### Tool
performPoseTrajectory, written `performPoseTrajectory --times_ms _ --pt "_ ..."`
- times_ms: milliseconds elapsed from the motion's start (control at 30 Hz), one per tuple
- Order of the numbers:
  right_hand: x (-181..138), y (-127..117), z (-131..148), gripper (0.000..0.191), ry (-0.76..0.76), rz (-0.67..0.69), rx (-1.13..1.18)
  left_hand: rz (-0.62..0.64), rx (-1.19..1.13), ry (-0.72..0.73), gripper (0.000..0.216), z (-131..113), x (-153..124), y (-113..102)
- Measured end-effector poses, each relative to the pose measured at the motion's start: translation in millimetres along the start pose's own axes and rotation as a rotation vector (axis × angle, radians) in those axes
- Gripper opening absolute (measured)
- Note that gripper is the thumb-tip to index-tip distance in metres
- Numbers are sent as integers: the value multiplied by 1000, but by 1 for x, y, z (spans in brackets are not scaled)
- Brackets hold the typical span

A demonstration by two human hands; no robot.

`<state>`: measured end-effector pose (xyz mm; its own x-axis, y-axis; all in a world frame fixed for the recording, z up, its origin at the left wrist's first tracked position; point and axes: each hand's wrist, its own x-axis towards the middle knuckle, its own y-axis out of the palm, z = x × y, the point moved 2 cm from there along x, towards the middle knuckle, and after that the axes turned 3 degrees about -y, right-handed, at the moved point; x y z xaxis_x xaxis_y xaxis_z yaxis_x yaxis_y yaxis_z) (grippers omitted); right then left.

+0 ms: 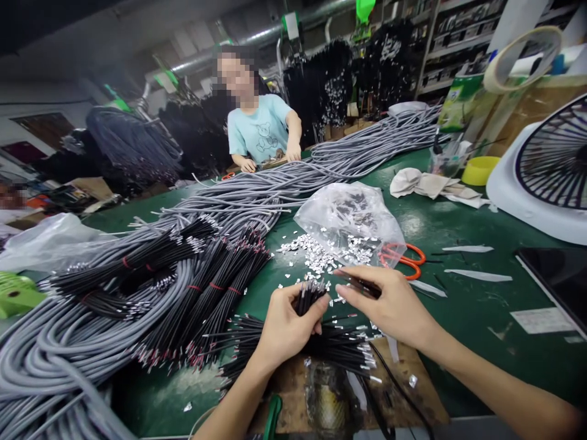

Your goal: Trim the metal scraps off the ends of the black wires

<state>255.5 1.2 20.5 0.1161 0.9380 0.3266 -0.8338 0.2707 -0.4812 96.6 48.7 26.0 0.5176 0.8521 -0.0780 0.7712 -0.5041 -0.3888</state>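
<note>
My left hand is closed around a bundle of short black wires, their bare tips pointing up. My right hand grips a slim dark tool that resembles tweezers; its tip is near the wire ends, and I cannot tell whether it touches them. Beneath both hands lies a loose pile of black wires with pale ends, on a brown board. Just beyond the hands, small silvery metal pieces are scattered on the green table. Some lie beside a clear plastic bag.
Grey cables and tied black wire bundles cover the left. Orange-handled scissors, a white fan and a dark flat device stand right. Across the table, a co-worker handles something. A green-handled tool lies in front.
</note>
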Motion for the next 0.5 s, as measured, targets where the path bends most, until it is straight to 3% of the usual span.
performPoseTrajectory --times_ms 100,500 --pt "0 3 2 31 -48 22 42 -33 -8 7 33 -3 -4 0" --pt "-5 5 7 23 -102 71 63 -80 -1 53 28 -3 -6 0"
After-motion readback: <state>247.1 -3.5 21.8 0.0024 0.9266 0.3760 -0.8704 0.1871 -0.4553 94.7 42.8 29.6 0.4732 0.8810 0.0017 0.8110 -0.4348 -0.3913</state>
